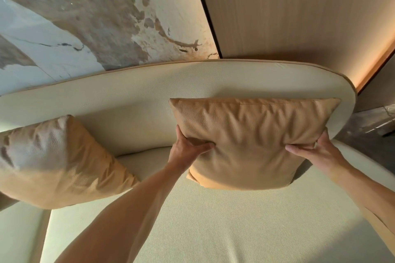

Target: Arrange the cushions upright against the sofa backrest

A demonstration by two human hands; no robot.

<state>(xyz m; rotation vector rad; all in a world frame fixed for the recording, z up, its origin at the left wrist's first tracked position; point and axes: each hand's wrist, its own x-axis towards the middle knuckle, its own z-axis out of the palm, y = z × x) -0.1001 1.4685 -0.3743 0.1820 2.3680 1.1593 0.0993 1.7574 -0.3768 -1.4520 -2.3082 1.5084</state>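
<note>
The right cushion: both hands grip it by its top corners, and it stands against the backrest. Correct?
Not quite. In the head view the left hand and right hand grip the right cushion by its side edges, low down, not its top corners. It does stand against the backrest.

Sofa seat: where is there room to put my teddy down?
The wide front of the seat, below the cushion that the left hand and right hand grip, is bare, though both forearms cross it. A narrower bare strip runs between that cushion and the second cushion. Along the backrest it is crowded.
</note>
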